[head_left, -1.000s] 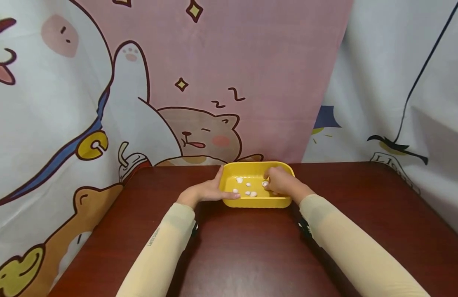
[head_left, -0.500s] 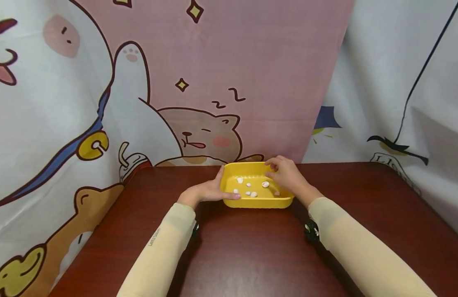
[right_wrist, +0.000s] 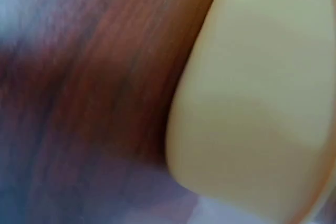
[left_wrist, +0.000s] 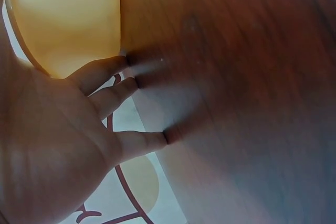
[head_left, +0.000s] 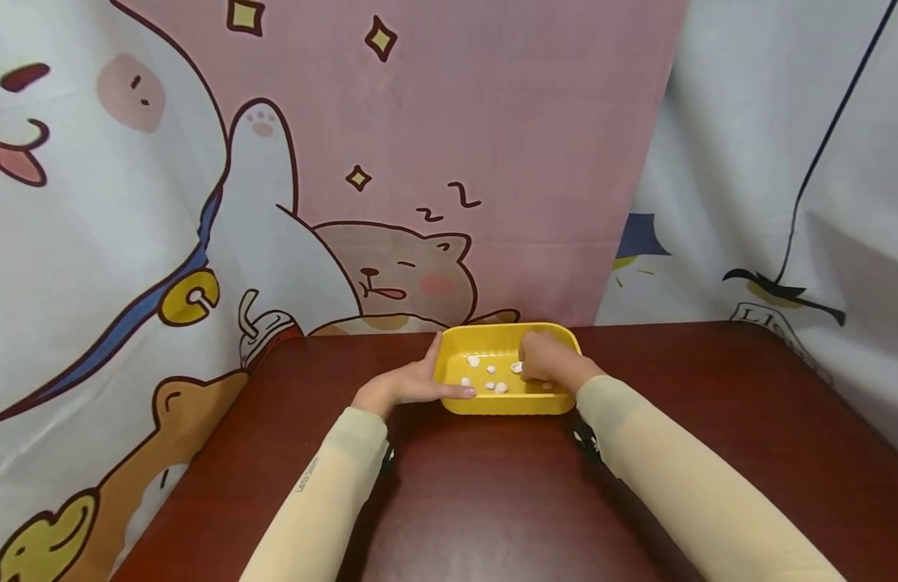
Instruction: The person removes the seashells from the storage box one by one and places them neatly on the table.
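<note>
The left hand [head_left: 412, 381], fingers straight and spread, lay against the left end of a yellow, round-cornered rectangular tray [head_left: 510, 404] on a reddish-brown, wood-grained table [head_left: 492, 501]. The right hand [head_left: 554, 360] was lowered inside, fingers bent; whether it held anything could not be told. Small, white, irregular pieces [head_left: 501, 388] lay scattered nearby on the tray's floor.

Pale yellow sleeves [head_left: 335, 485], small dark lettering [head_left: 307, 475], black wristbands [head_left: 587, 440]

Yellow tray [head_left: 510, 405]; white pieces [head_left: 501, 388] inside it; reddish-brown, wood-grained table [head_left: 492, 501] beneath it; pink-and-white cartoon cloth [head_left: 550, 162] behind it; 2 cream sleeves [head_left: 314, 493] in front of it.
</note>
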`<state>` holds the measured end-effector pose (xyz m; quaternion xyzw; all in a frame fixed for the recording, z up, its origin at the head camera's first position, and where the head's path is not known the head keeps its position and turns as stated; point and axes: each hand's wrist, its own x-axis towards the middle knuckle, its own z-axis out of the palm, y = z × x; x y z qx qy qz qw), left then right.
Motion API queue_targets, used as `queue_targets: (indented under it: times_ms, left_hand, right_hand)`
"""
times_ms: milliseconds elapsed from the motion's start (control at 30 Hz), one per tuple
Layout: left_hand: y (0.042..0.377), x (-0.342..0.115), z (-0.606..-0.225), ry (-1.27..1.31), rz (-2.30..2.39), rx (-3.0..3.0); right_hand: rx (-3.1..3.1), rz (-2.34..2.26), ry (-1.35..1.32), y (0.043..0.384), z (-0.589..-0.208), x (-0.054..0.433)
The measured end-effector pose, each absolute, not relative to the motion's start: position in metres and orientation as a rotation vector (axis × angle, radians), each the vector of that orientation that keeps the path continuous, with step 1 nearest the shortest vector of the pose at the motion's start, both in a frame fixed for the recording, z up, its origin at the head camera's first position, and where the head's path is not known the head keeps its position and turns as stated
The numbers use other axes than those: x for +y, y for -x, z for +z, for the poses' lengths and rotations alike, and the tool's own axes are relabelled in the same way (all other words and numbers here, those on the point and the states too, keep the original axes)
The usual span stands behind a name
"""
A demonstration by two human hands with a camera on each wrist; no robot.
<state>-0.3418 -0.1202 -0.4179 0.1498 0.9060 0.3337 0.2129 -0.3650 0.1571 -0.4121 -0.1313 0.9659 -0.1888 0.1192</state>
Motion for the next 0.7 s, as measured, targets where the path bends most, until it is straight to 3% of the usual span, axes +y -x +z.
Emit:
queue_targets:
  times_ms: [300,700]
  left_hand:
    - [0.342,-0.117,-0.416,-0.453,0.928,2.511]
    - [0.344,-0.120,-0.420,-0.441,0.925,2.512]
  right_hand:
    - [2.626,-1.093,0.342,0.364,-0.429,0.167]
    - [2.504,-1.095,0.228,0.371,-0.432,0.159]
